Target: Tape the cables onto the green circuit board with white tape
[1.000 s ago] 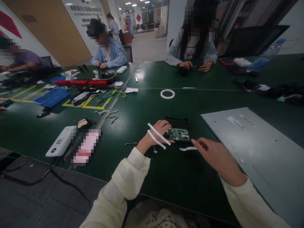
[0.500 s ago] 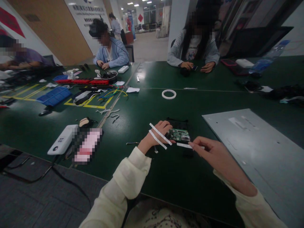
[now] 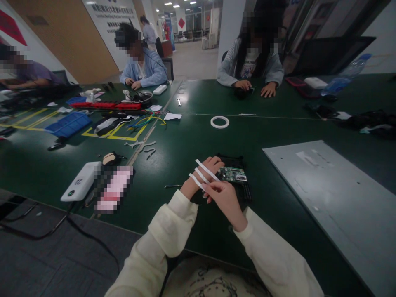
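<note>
My left hand [image 3: 204, 171] lies on the dark green table [image 3: 173, 152], fingers curled onto the left edge of a small green circuit board [image 3: 235, 174]. The board sits on a black part [image 3: 246, 190]. Two white tape strips [image 3: 206, 170] are stuck across the back of my left hand. My right hand [image 3: 223, 199] has come over beside it and pinches the near end of the lower strip [image 3: 198, 181] between thumb and fingers.
A grey metal panel [image 3: 328, 185] lies to the right. A white tape ring [image 3: 220, 122] sits beyond the board. At the left are a white power bank [image 3: 81, 181], a blue tray [image 3: 68, 123], a red power strip [image 3: 105, 106] and coloured wires [image 3: 145, 121]. Other people sit across the table.
My right hand, which picked a white strip off the table beside the board, has moved left to the back of my left hand. The strip no longer lies on the table.
</note>
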{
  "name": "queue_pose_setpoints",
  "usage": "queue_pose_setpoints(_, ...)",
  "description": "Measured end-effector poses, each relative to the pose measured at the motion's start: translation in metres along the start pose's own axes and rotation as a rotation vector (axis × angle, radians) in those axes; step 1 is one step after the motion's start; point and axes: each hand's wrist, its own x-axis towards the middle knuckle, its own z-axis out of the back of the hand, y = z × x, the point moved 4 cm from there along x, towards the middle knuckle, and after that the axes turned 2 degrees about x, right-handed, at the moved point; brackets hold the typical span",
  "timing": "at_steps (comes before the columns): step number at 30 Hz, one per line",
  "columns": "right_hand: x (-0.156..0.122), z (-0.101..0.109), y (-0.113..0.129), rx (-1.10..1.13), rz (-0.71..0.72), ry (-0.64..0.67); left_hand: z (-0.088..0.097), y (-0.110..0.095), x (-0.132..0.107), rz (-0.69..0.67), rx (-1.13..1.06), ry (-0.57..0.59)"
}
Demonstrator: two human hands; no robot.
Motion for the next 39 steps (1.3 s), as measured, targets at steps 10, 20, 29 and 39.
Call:
queue_pose_setpoints(10,-0.009,-0.006,0.007,-0.911,0.216,-0.198,0.0,-0.007,0.0,-0.012,-0.035,-0.028)
queue_pose_setpoints(20,-0.022,-0.005,0.022,-1.149,0.427,-0.25,0.0,-0.001,-0.001,0.008,-0.046,-0.068)
queue_pose_setpoints(29,-0.035,-0.024,0.03,-1.087,0.789,0.026,0.01,0.0,-0.002,0.014,-0.064,-0.105)
queue_pose_setpoints(39,-0.035,-0.016,0.037,-1.028,0.739,0.049,0.009,0.003,-0.004,0.034,-0.074,-0.1)
